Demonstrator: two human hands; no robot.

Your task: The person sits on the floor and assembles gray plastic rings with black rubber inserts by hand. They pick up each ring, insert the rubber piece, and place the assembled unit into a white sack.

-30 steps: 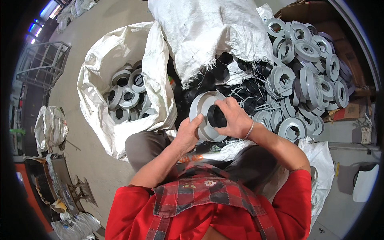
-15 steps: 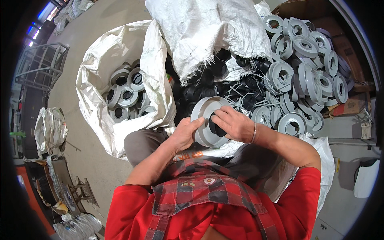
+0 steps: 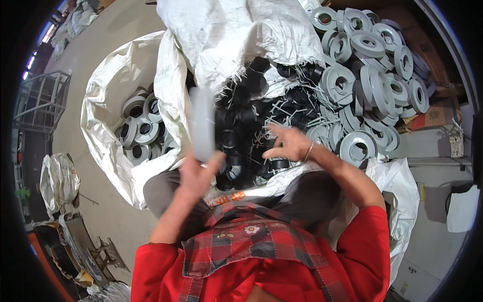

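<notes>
My left hand (image 3: 197,175) grips a grey plastic ring (image 3: 202,126), turned edge-on and smeared by motion, beside the inner edge of the left white sack (image 3: 170,70). Inside that sack lie several grey rings (image 3: 147,130) with black inserts in their centres. My right hand (image 3: 291,144) has its fingers apart and holds nothing. It hovers over black plastic cups (image 3: 234,163) and thin grey branching plastic pieces (image 3: 279,113), heaped between my knees. Whether its fingertips touch any of them I cannot tell.
A large pile of grey rings (image 3: 375,83) rises at the far right, against a cardboard box (image 3: 435,100). Another white woven sack (image 3: 221,38) drapes over the far side of the black cups. A metal frame (image 3: 45,98) stands on the floor at the left.
The grey ring has moved left and tipped onto its edge in my left hand. My right hand has come off the ring and its black insert, and its fingers have spread.
</notes>
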